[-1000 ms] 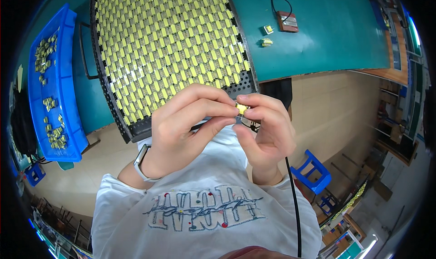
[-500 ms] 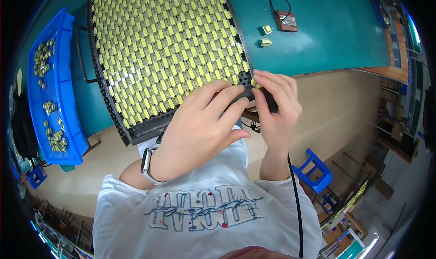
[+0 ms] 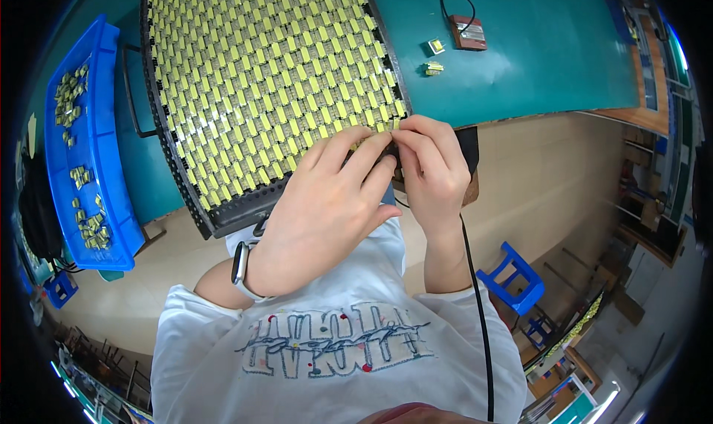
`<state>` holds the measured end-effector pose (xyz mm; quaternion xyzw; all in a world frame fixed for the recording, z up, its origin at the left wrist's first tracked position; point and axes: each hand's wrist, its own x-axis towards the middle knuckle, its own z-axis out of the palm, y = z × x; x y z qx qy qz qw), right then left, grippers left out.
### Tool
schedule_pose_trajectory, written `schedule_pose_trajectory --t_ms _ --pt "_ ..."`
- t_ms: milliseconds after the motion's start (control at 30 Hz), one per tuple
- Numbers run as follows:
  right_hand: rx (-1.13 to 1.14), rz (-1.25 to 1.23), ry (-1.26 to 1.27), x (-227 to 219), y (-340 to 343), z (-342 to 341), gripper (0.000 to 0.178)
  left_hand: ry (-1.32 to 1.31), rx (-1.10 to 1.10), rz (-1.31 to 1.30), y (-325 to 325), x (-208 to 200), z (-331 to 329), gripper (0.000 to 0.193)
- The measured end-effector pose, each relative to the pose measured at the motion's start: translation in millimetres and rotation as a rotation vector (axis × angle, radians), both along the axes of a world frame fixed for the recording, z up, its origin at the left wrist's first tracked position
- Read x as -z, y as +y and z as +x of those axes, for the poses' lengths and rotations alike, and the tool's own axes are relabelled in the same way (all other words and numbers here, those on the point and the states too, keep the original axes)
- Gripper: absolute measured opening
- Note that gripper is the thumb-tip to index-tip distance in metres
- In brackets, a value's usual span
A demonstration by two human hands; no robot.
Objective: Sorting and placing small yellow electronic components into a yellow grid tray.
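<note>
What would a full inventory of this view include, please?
Tray: one, black, upper centre
Tray parts: countless, yellow, in rows
Bin: one, blue, left
Bin parts: many, yellowish, loose
Loose parts: two, yellowish, right of tray
Box: one, reddish-brown, farther right
Table: one, green, beneath
Stools: at least two, blue, right
Cables: at least two, black, right
Background clutter: too small to itemise
Shirt: one, white, worn
Watch: one, white-banded, left wrist
Left hand: one, bare, near tray's right corner
Right hand: one, bare, at that corner

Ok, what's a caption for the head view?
Left hand and right hand at the corner of a tray of yellow parts.
</note>
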<state>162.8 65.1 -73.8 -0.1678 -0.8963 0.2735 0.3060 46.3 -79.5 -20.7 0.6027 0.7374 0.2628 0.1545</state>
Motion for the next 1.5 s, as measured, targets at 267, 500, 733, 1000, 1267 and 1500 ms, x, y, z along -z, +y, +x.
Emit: schedule_pose_trajectory --t_ms 267,500,733,1000,1267,1500 --pt "-0.08 0.055 -0.065 -10.9 6.0 -1.3 0.021 0.005 -0.013 -0.005 -1.4 0.3 -0.7 0.053" --pt "-0.165 -0.011 -0.022 -1.7 8.6 -2.4 0.021 0.024 -0.057 0.019 -4.7 4.8 0.3 0.05" --pt "-0.055 0.083 -0.073 -2.3 8.4 6.1 0.022 -0.031 -0.013 0.061 -1.2 14.9 5.3 0.045" --pt "-0.022 0.089 -0.041 0.2 6.2 3.7 0.021 -0.012 0.007 0.076 -0.4 12.9 3.6 0.049" --pt "-0.097 0.15 0.003 -17.2 13.0 5.2 0.026 -0.044 -0.031 0.075 -5.3 5.7 -1.3 0.053" --pt "0.196 -0.011 -0.069 -26.1 51.8 -8.6 0.029 0.025 0.093 -0.023 -0.2 -0.3 -2.1 0.067"
